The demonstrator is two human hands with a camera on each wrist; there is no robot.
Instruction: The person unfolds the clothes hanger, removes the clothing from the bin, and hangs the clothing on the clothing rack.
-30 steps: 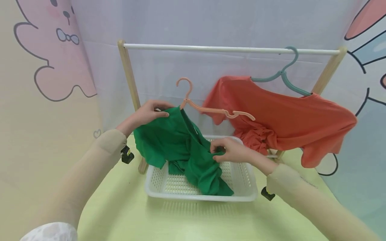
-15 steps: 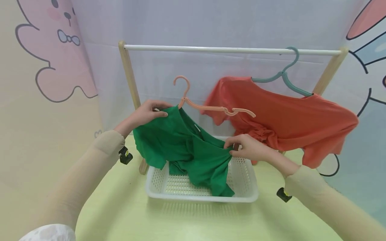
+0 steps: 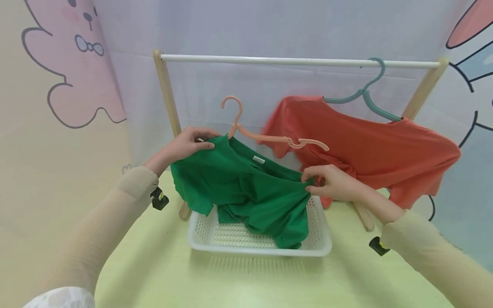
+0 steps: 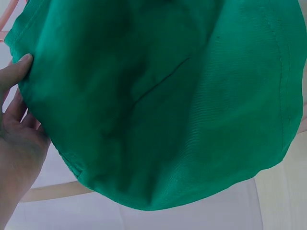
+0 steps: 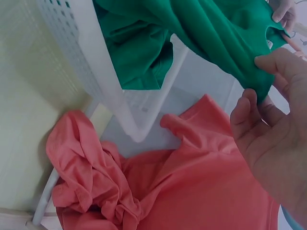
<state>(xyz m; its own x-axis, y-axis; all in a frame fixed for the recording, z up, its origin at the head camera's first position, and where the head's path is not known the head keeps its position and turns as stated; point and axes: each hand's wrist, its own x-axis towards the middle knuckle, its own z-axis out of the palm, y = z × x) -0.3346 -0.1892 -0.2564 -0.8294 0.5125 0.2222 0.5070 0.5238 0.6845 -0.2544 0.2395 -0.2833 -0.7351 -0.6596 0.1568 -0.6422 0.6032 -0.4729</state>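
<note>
A green shirt (image 3: pixel 250 192) hangs between both hands, its neckline and small white label (image 3: pixel 258 159) facing up. At its left shoulder, my left hand (image 3: pixel 192 142) grips the cloth, thumb in front. One arm of the peach hanger (image 3: pixel 269 137) goes into the neckline there; the other arm sticks out bare above the collar, its hook off the rail. My right hand (image 3: pixel 335 182) pinches the other side of the neckline, below the bare arm. In the right wrist view, thumb and fingers clasp the green cloth (image 5: pixel 225 38). The left wrist view is mostly filled by a sleeve (image 4: pixel 158 110).
The shirt's lower part hangs into a white perforated basket (image 3: pixel 258 251) on the pale yellow table (image 3: pixel 246 282). Behind stands a rack with a white rail (image 3: pixel 262 61) and wooden posts. An orange-red shirt (image 3: pixel 369 149) hangs from it at right on a teal hanger (image 3: pixel 375 107).
My right hand has moved right and upward with the neckline edge, stretching the collar wide and showing the label. My left hand and the peach hanger have hardly moved.
</note>
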